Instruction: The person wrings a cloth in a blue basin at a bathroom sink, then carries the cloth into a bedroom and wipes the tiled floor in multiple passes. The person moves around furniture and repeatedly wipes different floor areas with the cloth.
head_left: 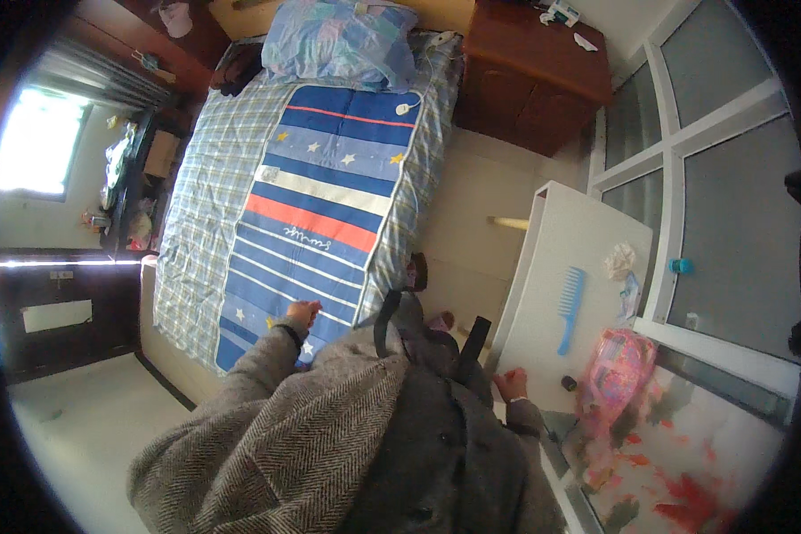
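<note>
My left hand (303,313) hovers over the lower part of a blue striped pad (334,178) spread on the bed. Its fingers are loosely curled, and nothing shows in them. By the near left corner of a white table (543,294) is my right hand (510,384), fingers curled in and no object visible in it; whether it touches the table I cannot tell. A blue wide-toothed comb (570,310) lies on that table, beyond my right hand. Close to this hand sits a small dark object (569,384). A pink patterned plastic bag (616,369) lies to its right.
The bed has a checked sheet (206,222) and a blue patchwork pillow (338,43). A reddish-brown cabinet (534,76) stands at the far right. White-framed glass panels (676,133) line the right side. A crumpled pale thing (620,261) lies near the comb.
</note>
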Motion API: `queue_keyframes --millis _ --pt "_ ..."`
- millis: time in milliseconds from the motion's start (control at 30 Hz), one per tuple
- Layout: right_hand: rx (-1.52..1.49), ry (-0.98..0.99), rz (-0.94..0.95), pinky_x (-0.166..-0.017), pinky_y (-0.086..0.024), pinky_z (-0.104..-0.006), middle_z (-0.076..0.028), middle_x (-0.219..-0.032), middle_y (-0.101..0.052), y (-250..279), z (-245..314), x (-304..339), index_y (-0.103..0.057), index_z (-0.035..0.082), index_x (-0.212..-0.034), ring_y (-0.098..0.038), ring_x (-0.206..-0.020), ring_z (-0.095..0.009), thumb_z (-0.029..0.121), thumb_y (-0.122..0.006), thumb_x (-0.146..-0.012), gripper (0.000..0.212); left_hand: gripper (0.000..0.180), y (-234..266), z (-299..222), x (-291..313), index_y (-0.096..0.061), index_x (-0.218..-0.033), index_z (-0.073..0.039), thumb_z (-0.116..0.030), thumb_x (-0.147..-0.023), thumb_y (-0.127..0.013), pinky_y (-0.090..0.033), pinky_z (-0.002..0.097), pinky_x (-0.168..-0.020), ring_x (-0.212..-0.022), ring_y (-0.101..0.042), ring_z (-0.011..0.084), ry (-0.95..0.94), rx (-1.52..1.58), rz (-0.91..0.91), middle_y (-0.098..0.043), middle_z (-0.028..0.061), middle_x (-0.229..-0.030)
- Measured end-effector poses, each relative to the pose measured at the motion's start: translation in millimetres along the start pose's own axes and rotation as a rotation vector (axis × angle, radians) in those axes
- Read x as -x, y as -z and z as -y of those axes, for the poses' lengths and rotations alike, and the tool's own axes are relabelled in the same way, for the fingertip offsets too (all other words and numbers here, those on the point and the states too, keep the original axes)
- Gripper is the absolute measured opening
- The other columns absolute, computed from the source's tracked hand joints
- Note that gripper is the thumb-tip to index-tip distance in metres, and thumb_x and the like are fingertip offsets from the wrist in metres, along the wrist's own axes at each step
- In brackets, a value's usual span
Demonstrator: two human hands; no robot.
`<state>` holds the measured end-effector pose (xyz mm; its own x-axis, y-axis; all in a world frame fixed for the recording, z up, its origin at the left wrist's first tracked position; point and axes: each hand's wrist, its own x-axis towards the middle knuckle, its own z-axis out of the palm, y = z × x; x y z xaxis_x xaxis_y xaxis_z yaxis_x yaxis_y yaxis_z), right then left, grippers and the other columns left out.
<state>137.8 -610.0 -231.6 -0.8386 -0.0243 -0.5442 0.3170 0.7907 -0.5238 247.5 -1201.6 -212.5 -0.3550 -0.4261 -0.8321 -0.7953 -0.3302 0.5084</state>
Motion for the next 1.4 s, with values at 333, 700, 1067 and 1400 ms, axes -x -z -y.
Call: queue_keyframes --millis 333,700,1067,1400 --pt "-0.235 0.014 0.126 -0.061 -0.045 -0.0438 -0.015 -0.062 -0.056 5 5 -6 -0.057 -0.002 -0.064 -0.057 -0.061 -0.031 0.037 -0.076 -0.073 0.044 0.022 -23 -72 -16 -0.063 -0.079 -0.006 -0.026 -0.088 -0.065 -0.034 0.0267 -0.040 -0.044 -0.040 0.0105 0.040 -0.152 -0.002 -0.046 -0.0012 -0.055" --pt "0.374 0.304 0.467 -0.063 -0.049 -0.0487 -0.022 -0.074 -0.063 -30 -61 -23 -0.062 0.005 -0.104 -0.063 -0.066 -0.035 0.041 -0.052 -0.091 0.040 0.018 -95 -226 -146 -0.062 -0.075 -0.008 -0.019 -0.090 -0.061 -0.033 0.0317 -0.041 -0.045 -0.039 0.0137 0.156 -0.166 0.034 -0.049 0.0014 -0.057" --pt "0.286 0.027 0.242 -0.071 -0.048 -0.0473 -0.016 -0.078 -0.061 -36 64 -72 -0.058 0.005 -0.081 -0.062 -0.077 -0.035 0.027 -0.061 -0.084 0.022 0.020 -193 -472 -265 -0.060 -0.076 -0.006 -0.023 -0.085 -0.068 -0.034 0.0277 -0.042 -0.049 -0.043 0.0111 0.012 -0.470 0.229 -0.049 0.0003 -0.060" --pt "-0.480 -0.227 -0.191 -0.083 -0.047 -0.0429 -0.016 -0.098 -0.061 67 185 -205 -0.062 0.002 -0.102 -0.059 -0.094 -0.032 0.028 -0.060 -0.091 0.028 0.022 -246 -524 -239 -0.066 -0.084 -0.008 -0.025 -0.094 -0.055 -0.038 0.0317 -0.044 -0.050 -0.050 0.0149 -0.213 -0.862 0.313 -0.053 0.0006 -0.061"
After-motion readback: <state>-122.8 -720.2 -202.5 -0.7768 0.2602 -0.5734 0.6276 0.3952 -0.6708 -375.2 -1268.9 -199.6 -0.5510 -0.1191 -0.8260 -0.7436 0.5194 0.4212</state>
